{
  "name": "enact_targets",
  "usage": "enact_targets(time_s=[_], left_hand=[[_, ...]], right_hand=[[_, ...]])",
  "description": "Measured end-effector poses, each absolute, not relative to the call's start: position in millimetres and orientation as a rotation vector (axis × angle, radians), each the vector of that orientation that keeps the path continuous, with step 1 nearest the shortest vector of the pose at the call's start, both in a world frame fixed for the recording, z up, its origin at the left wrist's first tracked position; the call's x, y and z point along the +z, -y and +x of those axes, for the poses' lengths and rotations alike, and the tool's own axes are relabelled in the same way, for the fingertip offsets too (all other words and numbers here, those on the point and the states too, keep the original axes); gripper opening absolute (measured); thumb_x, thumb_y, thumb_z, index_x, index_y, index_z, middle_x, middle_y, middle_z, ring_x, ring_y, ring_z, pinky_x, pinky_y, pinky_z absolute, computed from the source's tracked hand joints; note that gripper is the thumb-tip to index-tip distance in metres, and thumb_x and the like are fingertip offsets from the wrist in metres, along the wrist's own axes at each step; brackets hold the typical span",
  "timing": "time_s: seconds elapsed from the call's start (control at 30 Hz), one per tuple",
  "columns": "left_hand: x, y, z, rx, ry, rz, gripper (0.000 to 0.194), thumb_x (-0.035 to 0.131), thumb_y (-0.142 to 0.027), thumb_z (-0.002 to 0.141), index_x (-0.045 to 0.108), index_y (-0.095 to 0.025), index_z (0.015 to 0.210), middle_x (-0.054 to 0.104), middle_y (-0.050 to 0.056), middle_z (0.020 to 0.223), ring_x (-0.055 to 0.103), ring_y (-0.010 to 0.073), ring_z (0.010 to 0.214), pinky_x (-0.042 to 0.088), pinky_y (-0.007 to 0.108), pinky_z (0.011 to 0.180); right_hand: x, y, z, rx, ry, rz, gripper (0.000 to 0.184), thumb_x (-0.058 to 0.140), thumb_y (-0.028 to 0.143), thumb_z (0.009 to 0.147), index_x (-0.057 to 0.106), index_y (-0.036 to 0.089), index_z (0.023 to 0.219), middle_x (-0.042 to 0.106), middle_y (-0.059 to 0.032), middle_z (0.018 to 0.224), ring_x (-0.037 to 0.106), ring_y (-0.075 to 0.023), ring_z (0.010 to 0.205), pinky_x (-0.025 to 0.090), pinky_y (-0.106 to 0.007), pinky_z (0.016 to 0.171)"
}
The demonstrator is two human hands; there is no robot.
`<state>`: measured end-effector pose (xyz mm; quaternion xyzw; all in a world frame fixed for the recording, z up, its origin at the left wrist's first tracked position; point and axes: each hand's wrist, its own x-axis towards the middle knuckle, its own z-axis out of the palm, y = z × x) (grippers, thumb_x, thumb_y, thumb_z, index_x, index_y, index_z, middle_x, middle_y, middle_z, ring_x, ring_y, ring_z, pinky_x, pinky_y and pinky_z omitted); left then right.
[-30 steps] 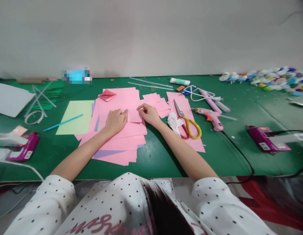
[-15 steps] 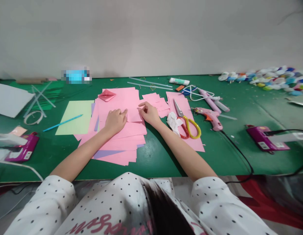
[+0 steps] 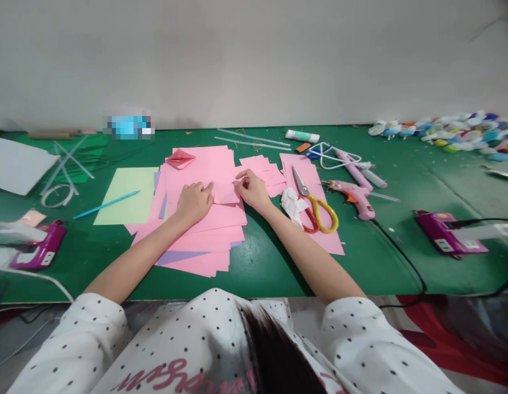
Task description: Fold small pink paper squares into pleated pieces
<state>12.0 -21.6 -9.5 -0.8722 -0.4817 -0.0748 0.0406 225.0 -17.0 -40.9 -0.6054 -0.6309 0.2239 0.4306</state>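
A small pink paper square (image 3: 226,193) lies on a stack of larger pink sheets (image 3: 204,158). At its left edge is my left hand (image 3: 194,203), resting on the stack with curled fingers and the thumb and fingertips against the square. My right hand (image 3: 252,191) pinches the square's right edge between thumb and forefinger; the fingertips are partly hidden. A folded pink paper piece (image 3: 180,158) sits at the stack's upper left. Small cut pink pieces (image 3: 264,171) lie just beyond my right hand.
To the right are scissors (image 3: 313,202) with red and yellow handles, crumpled white tissue (image 3: 292,207), a pink glue gun (image 3: 354,198) and a glue stick tube (image 3: 302,136). Leftward lie a pale green sheet (image 3: 126,191), a blue pencil (image 3: 108,204) and a purple power strip (image 3: 46,246). Bottle caps (image 3: 462,131) are piled far right.
The view has shifted very slightly. Both hands stay at the small pink square with no clear movement.
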Motion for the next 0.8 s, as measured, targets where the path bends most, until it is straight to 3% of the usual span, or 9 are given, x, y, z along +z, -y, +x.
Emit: enact_targets(time_s=[0.23, 0.4, 0.6, 0.8], left_hand=[[-11, 21, 12, -0.238, 1.459, -2.67, 0.047, 0.036, -0.028, 0.1, 0.057, -0.016, 0.141, 0.067, 0.015, 0.096, 0.063, 0.0277, 0.091, 0.038, 0.04, 0.077], [-13, 21, 10, -0.287, 1.44, -2.652, 0.045, 0.037, -0.028, 0.101, 0.059, -0.016, 0.138, 0.068, 0.014, 0.096, 0.064, 0.0275, 0.09, 0.04, 0.04, 0.077], [-14, 24, 6, -0.529, 1.395, -2.687, 0.034, 0.043, -0.024, 0.098, 0.072, -0.017, 0.114, 0.071, 0.01, 0.088, 0.065, 0.0229, 0.085, 0.044, 0.036, 0.078], [-13, 31, 5, -0.617, 1.31, -2.773, 0.033, 0.044, -0.028, 0.096, 0.075, -0.018, 0.101, 0.074, 0.007, 0.081, 0.067, 0.0201, 0.076, 0.046, 0.032, 0.07]], right_hand=[[-41, 16, 226, 0.592, 1.543, -1.484, 0.017, 0.056, 0.03, 0.081, 0.055, 0.022, 0.095, 0.058, 0.004, 0.061, 0.055, -0.0171, 0.057, 0.041, -0.03, 0.063], [-41, 18, 226, 0.74, 1.525, -1.397, 0.034, 0.063, 0.041, 0.079, 0.057, 0.021, 0.107, 0.057, 0.005, 0.063, 0.053, -0.0157, 0.058, 0.041, -0.029, 0.062], [-41, 18, 227, 0.769, 1.551, -1.368, 0.041, 0.062, 0.038, 0.078, 0.057, 0.02, 0.115, 0.048, 0.0085, 0.058, 0.048, -0.0142, 0.056, 0.037, -0.028, 0.06], [-39, 17, 223, 0.673, 1.487, -1.458, 0.043, 0.063, 0.04, 0.079, 0.055, 0.019, 0.115, 0.052, 0.0071, 0.062, 0.051, -0.0156, 0.058, 0.04, -0.03, 0.064]])
